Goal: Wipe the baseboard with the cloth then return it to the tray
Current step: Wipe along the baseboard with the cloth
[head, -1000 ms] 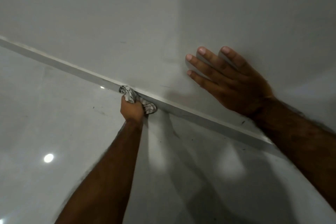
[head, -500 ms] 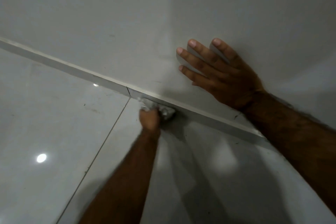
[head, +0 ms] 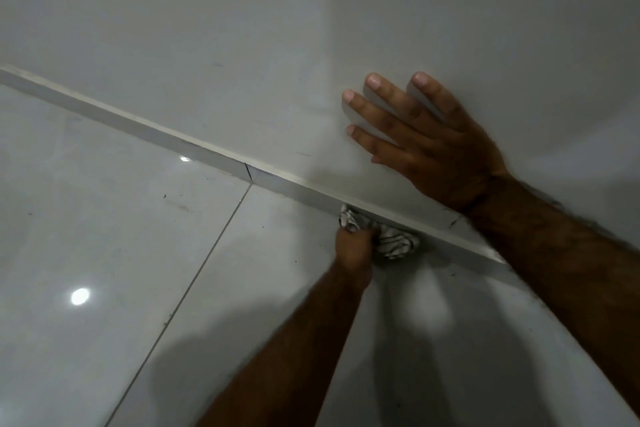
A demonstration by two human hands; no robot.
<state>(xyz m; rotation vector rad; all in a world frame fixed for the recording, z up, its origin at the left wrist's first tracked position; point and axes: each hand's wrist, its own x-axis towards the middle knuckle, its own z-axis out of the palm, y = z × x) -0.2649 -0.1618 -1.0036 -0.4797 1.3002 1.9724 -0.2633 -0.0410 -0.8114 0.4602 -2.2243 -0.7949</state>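
Observation:
A low white baseboard (head: 145,130) runs slantwise from the upper left down to the right, where wall meets floor. My left hand (head: 355,246) is closed around a bunched white cloth with dark stripes (head: 393,241) and presses it against the baseboard's lower face. My right hand (head: 426,146) lies flat on the wall above the baseboard, fingers spread, holding nothing. No tray is in view.
The pale wall (head: 277,28) fills the top half. Glossy light floor tiles (head: 104,236) with a grout line (head: 194,284) and dark specks lie below. My right forearm (head: 571,270) crosses over the baseboard at the right.
My left hand has slid the cloth along the baseboard to the right, past the joint in the board, and now sits under my right wrist. My right hand has stayed on the wall.

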